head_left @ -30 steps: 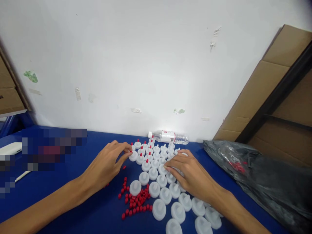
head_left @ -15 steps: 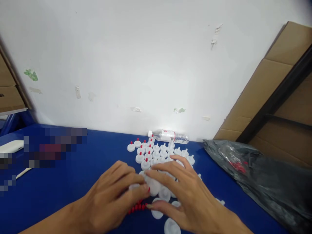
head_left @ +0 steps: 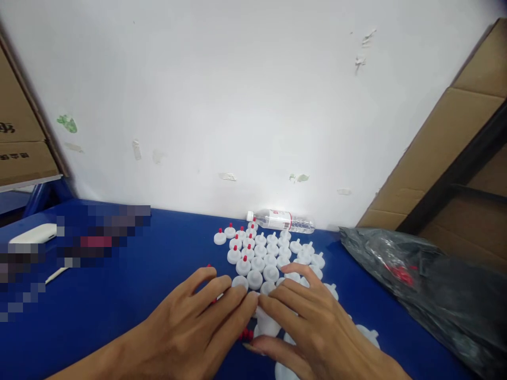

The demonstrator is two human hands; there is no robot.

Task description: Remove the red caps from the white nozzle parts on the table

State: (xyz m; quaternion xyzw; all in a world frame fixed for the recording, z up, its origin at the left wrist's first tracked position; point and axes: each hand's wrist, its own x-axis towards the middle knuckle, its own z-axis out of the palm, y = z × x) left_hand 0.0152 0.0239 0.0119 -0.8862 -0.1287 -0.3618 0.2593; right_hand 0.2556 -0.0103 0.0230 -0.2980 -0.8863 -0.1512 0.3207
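Many spouted white caps (head_left: 271,273), mid-frame.
Our right hand (head_left: 312,316) grasps one, lower centre; for our left hand (head_left: 198,322) we cannot tell.

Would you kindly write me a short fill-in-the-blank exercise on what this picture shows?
1. The small caps fitted on some white pieces are coloured ____.
2. The left hand and right hand are over a tabletop coloured ____.
3. The clear bottle lies on its ____.
4. The dark plastic bag lies to the ____ of the white pieces.

Missing words: red; blue; side; right.
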